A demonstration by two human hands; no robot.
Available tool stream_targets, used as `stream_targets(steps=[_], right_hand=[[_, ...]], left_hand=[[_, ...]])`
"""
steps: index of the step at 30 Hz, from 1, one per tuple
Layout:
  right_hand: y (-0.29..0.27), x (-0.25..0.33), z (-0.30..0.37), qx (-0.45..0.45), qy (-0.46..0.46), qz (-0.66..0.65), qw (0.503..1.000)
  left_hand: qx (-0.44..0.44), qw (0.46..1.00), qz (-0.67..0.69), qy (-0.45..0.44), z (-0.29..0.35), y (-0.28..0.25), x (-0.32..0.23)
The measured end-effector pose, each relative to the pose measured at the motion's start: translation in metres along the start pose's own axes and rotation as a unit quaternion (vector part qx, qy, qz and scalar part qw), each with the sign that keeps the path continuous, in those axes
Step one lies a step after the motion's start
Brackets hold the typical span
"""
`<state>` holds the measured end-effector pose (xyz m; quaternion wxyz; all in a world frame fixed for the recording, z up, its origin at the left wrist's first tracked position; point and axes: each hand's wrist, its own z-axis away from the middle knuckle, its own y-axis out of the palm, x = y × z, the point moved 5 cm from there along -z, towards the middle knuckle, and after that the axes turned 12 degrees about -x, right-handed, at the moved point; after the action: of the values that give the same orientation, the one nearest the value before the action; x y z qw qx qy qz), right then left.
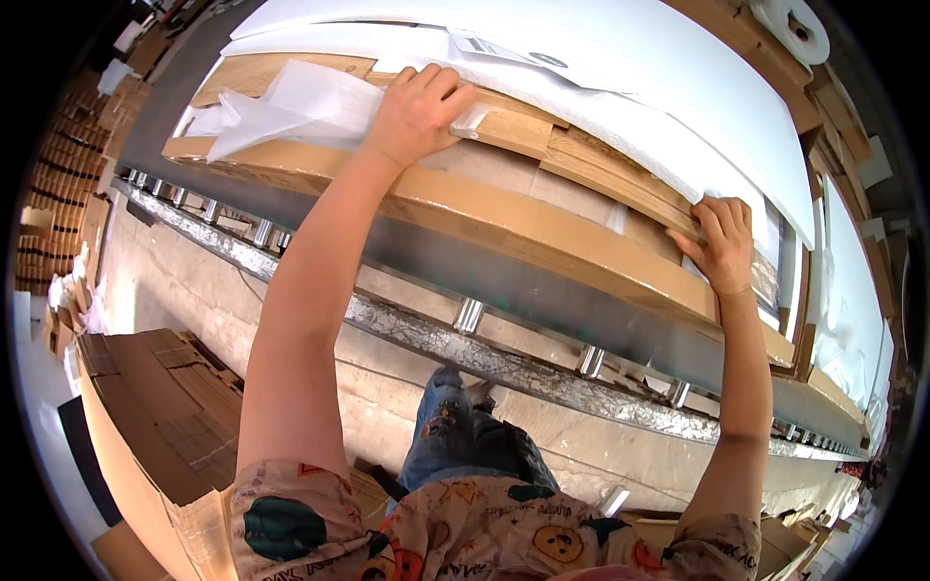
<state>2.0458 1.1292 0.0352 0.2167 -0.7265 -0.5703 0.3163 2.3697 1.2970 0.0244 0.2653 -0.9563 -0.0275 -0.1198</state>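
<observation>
A long, shallow cardboard box [542, 254] lies before me with wood-grain panels packed inside. My left hand [418, 114] is closed with its fingers curled over the edge of a wooden panel [513, 131]; a small clear plastic piece shows beside its thumb. Closed around the right end of a longer wooden strip [620, 179] is my right hand [723, 242]. A crumpled white foam sheet [310, 107] drapes over the panels left of my left hand. Behind both hands stretches a large white panel [678, 73], with a printed leaflet [494, 46] on it.
The box rests on a dark belt [542, 300] over a roller conveyor with a worn metal rail [407, 320]. Flattened cardboard [165, 407] stands at lower left. Stacked brown goods [68, 184] are at far left. A white roll [792, 29] sits at upper right.
</observation>
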Motion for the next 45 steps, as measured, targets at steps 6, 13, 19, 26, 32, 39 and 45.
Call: stream_targets(steps=[6,13,19,26,32,39,45], right_hand=[[0.019,0.001,0.001,0.062,-0.032,-0.034,0.997],[0.018,0.001,0.003,0.114,-0.034,-0.007,0.993],[0.004,-0.023,0.005,0.071,0.031,0.057,0.995],[-0.013,-0.046,0.017,0.167,0.255,0.105,0.947],[0.009,-0.049,0.027,0.251,0.315,0.07,0.912],[0.014,-0.059,0.02,0.383,0.3,0.065,0.871],[0.029,-0.051,0.017,0.332,0.192,0.055,0.922]], left_hand=[[0.026,0.999,0.013,-0.016,0.001,0.0,0.0],[0.06,0.998,0.022,-0.01,0.004,0.006,-0.003],[0.19,0.98,0.064,0.004,0.008,0.021,-0.011],[0.27,0.944,0.146,-0.124,0.01,0.033,0.001],[0.349,0.887,0.217,-0.211,-0.002,0.032,-0.002],[0.345,0.72,0.429,-0.421,-0.024,0.038,-0.022],[0.219,0.913,0.312,-0.146,-0.061,0.06,-0.082]])
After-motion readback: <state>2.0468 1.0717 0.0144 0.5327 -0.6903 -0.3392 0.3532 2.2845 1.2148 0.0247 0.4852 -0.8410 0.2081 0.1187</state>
